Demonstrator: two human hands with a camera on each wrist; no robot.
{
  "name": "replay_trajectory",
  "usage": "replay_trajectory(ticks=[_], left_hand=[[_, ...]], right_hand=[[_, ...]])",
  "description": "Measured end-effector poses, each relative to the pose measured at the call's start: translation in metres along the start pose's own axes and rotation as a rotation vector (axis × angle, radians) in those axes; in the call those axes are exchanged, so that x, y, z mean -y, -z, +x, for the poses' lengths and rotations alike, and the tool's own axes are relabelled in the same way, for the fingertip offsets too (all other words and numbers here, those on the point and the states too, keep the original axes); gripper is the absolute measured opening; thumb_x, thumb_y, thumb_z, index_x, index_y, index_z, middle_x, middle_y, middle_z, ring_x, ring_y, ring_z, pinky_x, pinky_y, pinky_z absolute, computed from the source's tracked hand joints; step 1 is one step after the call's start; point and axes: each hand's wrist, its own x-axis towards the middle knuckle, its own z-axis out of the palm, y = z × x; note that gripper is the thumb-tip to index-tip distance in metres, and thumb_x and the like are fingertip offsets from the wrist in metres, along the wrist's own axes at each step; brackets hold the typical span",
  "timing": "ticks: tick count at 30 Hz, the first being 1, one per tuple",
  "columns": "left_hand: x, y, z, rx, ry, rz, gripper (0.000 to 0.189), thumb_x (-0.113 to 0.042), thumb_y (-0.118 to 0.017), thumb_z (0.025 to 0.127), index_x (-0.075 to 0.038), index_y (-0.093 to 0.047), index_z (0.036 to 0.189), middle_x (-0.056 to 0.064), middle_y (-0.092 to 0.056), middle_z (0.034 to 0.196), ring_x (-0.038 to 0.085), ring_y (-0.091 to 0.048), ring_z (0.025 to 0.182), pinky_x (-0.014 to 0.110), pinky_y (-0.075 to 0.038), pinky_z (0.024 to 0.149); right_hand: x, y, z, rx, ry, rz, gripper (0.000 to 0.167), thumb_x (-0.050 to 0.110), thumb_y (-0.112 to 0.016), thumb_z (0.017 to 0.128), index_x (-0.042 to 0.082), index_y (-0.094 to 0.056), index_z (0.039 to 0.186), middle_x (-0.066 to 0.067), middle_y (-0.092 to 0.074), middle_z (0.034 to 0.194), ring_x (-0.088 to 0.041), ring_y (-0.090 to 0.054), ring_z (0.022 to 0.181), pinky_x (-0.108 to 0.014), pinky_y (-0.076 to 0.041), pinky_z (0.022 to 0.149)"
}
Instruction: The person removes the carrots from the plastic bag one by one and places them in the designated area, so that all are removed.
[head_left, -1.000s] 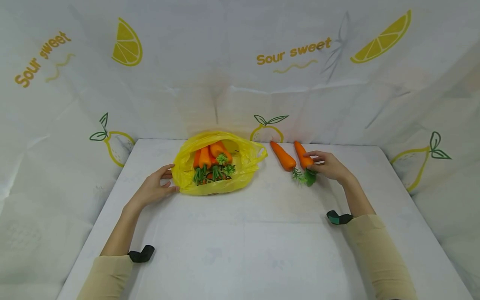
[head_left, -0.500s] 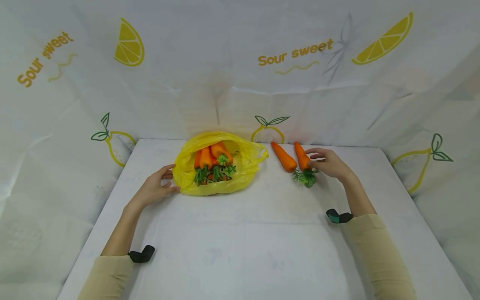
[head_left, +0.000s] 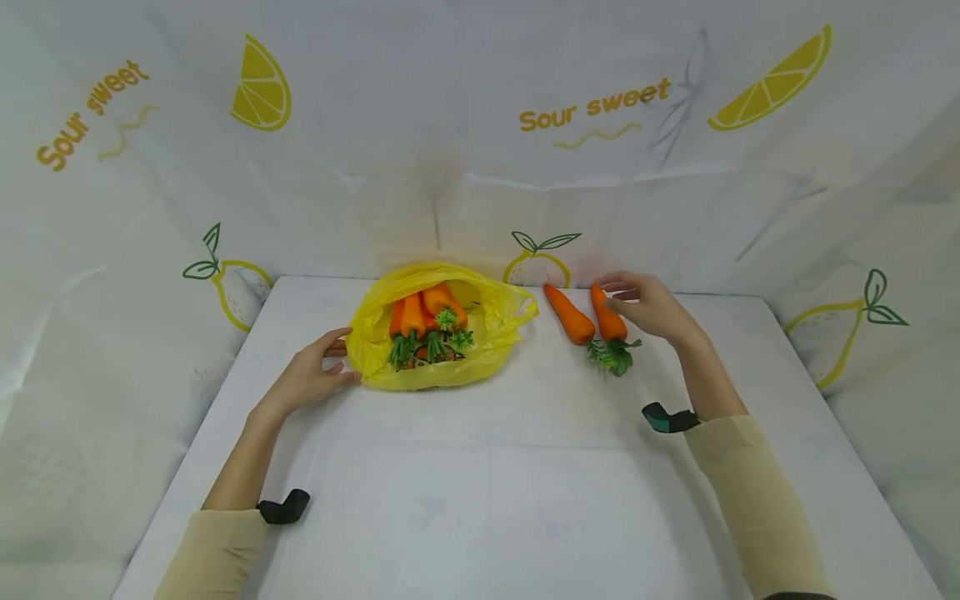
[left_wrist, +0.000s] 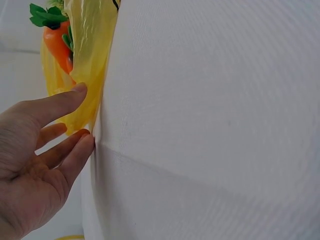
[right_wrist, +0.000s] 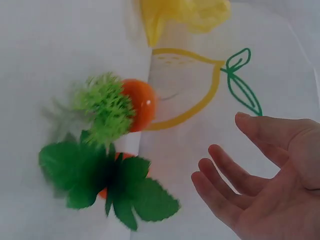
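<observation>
A yellow plastic bag [head_left: 487,354] lies on its side with its mouth facing me. Several orange carrots [head_left: 412,315] with green tops are inside it. My left hand [head_left: 309,375] rests at the bag's left edge, thumb and fingers spread and touching the plastic. To the right of the bag lie two carrots, a left carrot [head_left: 570,315] with feathery greens and a right carrot [head_left: 609,317] with broad leaves [right_wrist: 142,197]. Beside the right carrot's upper part is my right hand [head_left: 647,304]. In the right wrist view its fingers are loosely bent, hold nothing and appear apart from both carrots.
The white-covered table [head_left: 480,492] ends just behind the bag and the carrots. A white cloth [head_left: 420,100] printed with lemons and words stands behind it and along both sides. The bag's handle loop [head_left: 528,308] points toward the left carrot.
My right hand has let go of the right carrot's leafy end and moved up toward its tip. That carrot now lies with its leaves uncovered. My left hand has stayed at the bag.
</observation>
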Motion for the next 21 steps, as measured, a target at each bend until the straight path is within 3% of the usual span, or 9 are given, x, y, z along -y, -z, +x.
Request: replay_trajectory(ticks=[10, 21], left_hand=[[0.002, 0.0, 0.0, 0.002, -0.003, -0.012, 0.084, -0.017, -0.082, 0.097, -0.003, -0.036, 0.167, 0.03, -0.057, 0.156, 0.047, -0.058, 0.144, 0.056, -0.057, 0.113], [0.003, 0.0, 0.0, -0.004, -0.007, -0.02, 0.085, -0.017, -0.083, 0.097, -0.003, -0.036, 0.167, 0.029, -0.058, 0.155, 0.047, -0.059, 0.143, 0.055, -0.057, 0.112]], right_hand=[[0.05, -0.017, 0.03, -0.062, 0.102, 0.029, 0.034, 0.009, -0.065, 0.107, -0.002, -0.067, 0.14, -0.028, -0.066, 0.145, -0.048, -0.064, 0.134, -0.063, -0.051, 0.118], [0.097, -0.054, 0.054, -0.013, 0.224, 0.078, 0.031, 0.013, -0.068, 0.107, -0.001, -0.071, 0.134, -0.024, -0.071, 0.14, -0.042, -0.068, 0.127, -0.058, -0.057, 0.112]])
